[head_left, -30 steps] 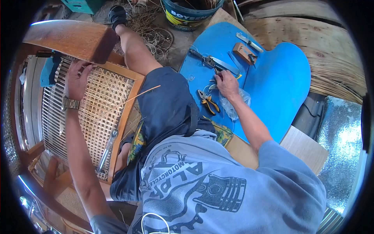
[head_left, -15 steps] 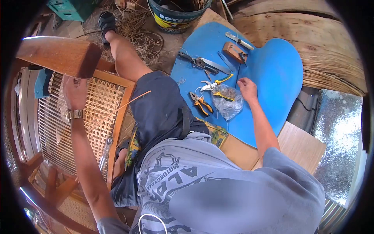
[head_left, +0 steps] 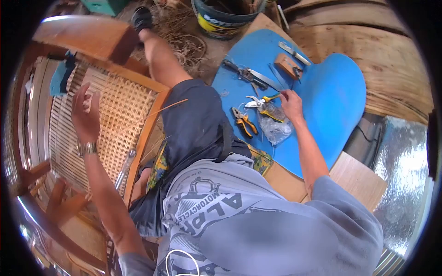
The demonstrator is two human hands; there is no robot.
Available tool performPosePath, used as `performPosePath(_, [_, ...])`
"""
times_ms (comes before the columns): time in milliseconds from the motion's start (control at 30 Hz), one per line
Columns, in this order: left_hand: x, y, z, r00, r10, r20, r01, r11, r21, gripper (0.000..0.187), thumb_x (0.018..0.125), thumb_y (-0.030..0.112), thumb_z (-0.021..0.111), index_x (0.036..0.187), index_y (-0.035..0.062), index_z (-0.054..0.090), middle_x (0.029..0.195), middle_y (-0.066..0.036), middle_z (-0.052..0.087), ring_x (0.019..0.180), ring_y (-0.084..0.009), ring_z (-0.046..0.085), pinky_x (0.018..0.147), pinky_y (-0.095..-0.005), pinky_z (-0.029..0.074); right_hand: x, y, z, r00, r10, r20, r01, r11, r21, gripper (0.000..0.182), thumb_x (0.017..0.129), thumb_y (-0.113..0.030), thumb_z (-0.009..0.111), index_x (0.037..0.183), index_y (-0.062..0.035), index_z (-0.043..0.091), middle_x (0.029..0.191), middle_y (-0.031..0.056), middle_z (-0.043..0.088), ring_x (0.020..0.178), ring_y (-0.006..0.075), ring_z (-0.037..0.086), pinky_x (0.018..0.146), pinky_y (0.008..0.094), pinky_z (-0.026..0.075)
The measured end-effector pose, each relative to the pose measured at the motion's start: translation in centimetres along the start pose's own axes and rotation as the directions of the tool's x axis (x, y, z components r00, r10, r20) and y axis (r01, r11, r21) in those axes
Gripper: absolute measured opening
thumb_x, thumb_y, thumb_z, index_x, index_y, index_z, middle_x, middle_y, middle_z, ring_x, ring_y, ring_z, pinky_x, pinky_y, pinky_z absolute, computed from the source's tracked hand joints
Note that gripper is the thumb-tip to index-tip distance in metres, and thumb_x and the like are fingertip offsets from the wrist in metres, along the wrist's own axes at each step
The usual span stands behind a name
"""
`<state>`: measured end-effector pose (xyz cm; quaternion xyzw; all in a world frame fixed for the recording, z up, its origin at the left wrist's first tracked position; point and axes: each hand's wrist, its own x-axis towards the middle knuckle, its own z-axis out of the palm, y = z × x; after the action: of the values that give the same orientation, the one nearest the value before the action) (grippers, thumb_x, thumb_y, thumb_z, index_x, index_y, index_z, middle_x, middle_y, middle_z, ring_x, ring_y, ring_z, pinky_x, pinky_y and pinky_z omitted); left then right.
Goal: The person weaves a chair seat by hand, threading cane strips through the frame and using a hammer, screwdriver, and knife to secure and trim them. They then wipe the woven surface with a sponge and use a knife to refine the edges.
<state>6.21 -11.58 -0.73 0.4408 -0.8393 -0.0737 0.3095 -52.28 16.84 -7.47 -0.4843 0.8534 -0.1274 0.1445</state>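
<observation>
My left hand (head_left: 86, 115) hovers over or rests lightly on the woven cane panel (head_left: 120, 106) of a wooden chair (head_left: 159, 99), fingers apart and nothing seen in them. A metal tool (head_left: 125, 168) lies on the panel near its edge, and a thin cane strip (head_left: 171, 106) sticks out past the frame. On the blue board, my right hand (head_left: 292, 105) pinches the end of one yellow handle of the pruning shears (head_left: 263, 102), which lie partly on a clear plastic bag (head_left: 276, 131). Orange-handled pliers (head_left: 244, 123) lie beside the bag.
The blue curved board (head_left: 329, 101) carries a knife (head_left: 294, 53), a wooden block (head_left: 288, 65) and a dark-handled saw-like tool (head_left: 251, 74). A paint bucket (head_left: 221, 23) and loose cane strands (head_left: 186, 46) sit beyond my leg. Bundled cane sheets are at right.
My right hand has moved from beside the bag to the shears' handle. My left hand has come down from the chair's rail, its fingers now spread. The view has shifted slightly.
</observation>
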Motion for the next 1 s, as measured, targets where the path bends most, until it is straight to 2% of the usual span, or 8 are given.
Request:
performPosePath(100, [-5.7, 2.5, -7.4, 0.835, -0.545, -0.082, 0.541, 0.839, -0.067, 0.034, 0.095, 0.016, 0.072, 0.127, 0.0084, 0.068, 0.114, -0.006, 0.069, 0.097, -0.0159, 0.063, 0.081, -0.0301, 0.051, -1.3, -0.6, -0.1, 0.981, -0.190, 0.045, 0.191, 0.981, -0.018, 0.016, 0.092, -0.011, 0.065, 0.102, -0.0008, 0.072, 0.101, 0.0189, 0.071, 0.095, 0.0384, 0.068, 0.084, 0.0445, 0.054])
performPosePath(200, [-15.0, 3.8, -14.0, 0.541, -0.813, -0.215, 0.811, 0.572, -0.124, 0.035, 0.094, 0.012, 0.073, 0.129, 0.0100, 0.068, 0.109, -0.002, 0.070, 0.090, -0.0098, 0.063, 0.077, -0.0265, 0.052, -2.4, -6.3, -0.1, 0.957, -0.265, 0.122, 0.249, 0.959, 0.132, 0.017, 0.095, -0.008, 0.064, 0.108, 0.0007, 0.071, 0.099, 0.0170, 0.072, 0.093, 0.0302, 0.069, 0.085, 0.0377, 0.053])
performPosePath(400, [-26.6, 12.7, -19.5, 0.221, -0.814, -0.537, 0.903, 0.379, -0.203, 0.026, 0.097, 0.012, 0.071, 0.121, 0.0022, 0.069, 0.105, -0.001, 0.071, 0.091, -0.0066, 0.064, 0.078, -0.0233, 0.052, -4.0, -8.5, 4.8, 0.768, -0.231, 0.598, 0.314, 0.949, -0.038, 0.030, 0.092, -0.017, 0.067, 0.116, -0.0009, 0.062, 0.112, 0.0221, 0.069, 0.100, 0.0396, 0.068, 0.082, 0.0451, 0.052])
performPosePath(533, [-30.4, 15.3, -18.5, -0.003, -0.849, -0.529, 0.821, 0.300, -0.486, 0.025, 0.097, 0.013, 0.072, 0.120, 0.0018, 0.068, 0.104, -0.001, 0.070, 0.089, -0.0056, 0.064, 0.077, -0.0212, 0.050, -4.9, -8.7, 6.5, 0.771, -0.354, 0.529, 0.341, 0.932, 0.127, 0.049, 0.088, -0.032, 0.069, 0.125, -0.0034, 0.055, 0.114, 0.0241, 0.068, 0.107, 0.0442, 0.065, 0.089, 0.0496, 0.049])
performPosePath(667, [-29.1, 13.6, -17.1, -0.033, -0.886, -0.463, 0.781, 0.266, -0.564, 0.026, 0.097, 0.011, 0.071, 0.120, -0.0011, 0.068, 0.107, -0.003, 0.071, 0.089, -0.0071, 0.065, 0.081, -0.0230, 0.052, -6.3, -9.2, 5.4, 0.813, -0.275, 0.513, 0.295, 0.955, 0.045, 0.052, 0.089, -0.032, 0.069, 0.129, -0.0039, 0.054, 0.115, 0.0235, 0.068, 0.106, 0.0448, 0.066, 0.089, 0.0494, 0.050])
performPosePath(767, [-26.0, 11.3, -15.7, 0.122, -0.867, -0.483, 0.877, 0.322, -0.356, 0.027, 0.097, 0.014, 0.070, 0.121, 0.0003, 0.069, 0.106, -0.005, 0.072, 0.093, -0.0091, 0.066, 0.084, -0.0245, 0.051, -7.9, -7.1, 7.5, 0.867, -0.266, 0.421, 0.314, 0.948, -0.049, 0.065, 0.089, -0.036, 0.070, 0.141, -0.0034, 0.046, 0.126, 0.0264, 0.061, 0.111, 0.0454, 0.062, 0.088, 0.0523, 0.051])
performPosePath(900, [-18.7, 7.4, -13.2, 0.271, -0.891, -0.363, 0.742, 0.434, -0.512, 0.028, 0.097, 0.016, 0.070, 0.122, 0.0018, 0.069, 0.108, -0.006, 0.073, 0.100, -0.0110, 0.066, 0.088, -0.0272, 0.052, -8.9, -7.6, 8.0, 0.901, -0.272, 0.337, 0.344, 0.922, -0.177, 0.070, 0.087, -0.032, 0.073, 0.143, -0.0034, 0.042, 0.120, 0.0252, 0.057, 0.107, 0.0460, 0.061, 0.083, 0.0542, 0.052])
performPosePath(1000, [-10.5, 4.4, -10.2, 0.502, -0.820, -0.275, 0.660, 0.569, -0.491, 0.032, 0.097, 0.020, 0.071, 0.122, 0.0012, 0.068, 0.116, -0.008, 0.073, 0.106, -0.0148, 0.067, 0.091, -0.0313, 0.053, -9.1, -8.4, 6.4, 0.877, -0.286, 0.387, 0.369, 0.915, -0.160, 0.070, 0.085, -0.025, 0.075, 0.143, -0.0043, 0.041, 0.118, 0.0242, 0.056, 0.102, 0.0464, 0.062, 0.081, 0.0546, 0.053])
